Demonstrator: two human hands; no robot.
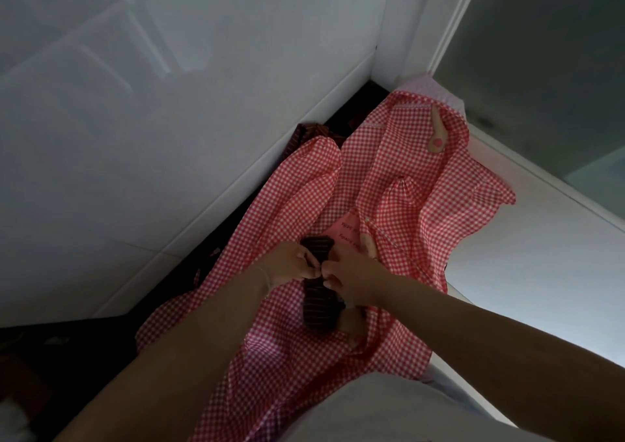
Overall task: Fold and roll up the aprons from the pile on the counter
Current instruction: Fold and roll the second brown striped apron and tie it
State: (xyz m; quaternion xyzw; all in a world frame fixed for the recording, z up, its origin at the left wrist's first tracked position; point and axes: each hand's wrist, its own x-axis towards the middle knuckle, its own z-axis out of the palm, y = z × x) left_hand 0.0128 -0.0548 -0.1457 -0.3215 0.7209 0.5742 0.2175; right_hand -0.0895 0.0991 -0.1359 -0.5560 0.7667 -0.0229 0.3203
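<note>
Over the red gingham apron (399, 184) spread on the dark worktop (355, 103), both hands meet on a dark striped roll (318, 301). Left hand (289, 264) has fingers curled, its grip pinching something small atop the roll. Right hand (351, 277) does likewise, fingertips touching the left's. More dark striped cloth (304, 135) lies against the white tiled wall (169, 103).

Tiled wall (169, 137) hems the left; gingham apron (406, 184) blankets the counter (527, 255).
</note>
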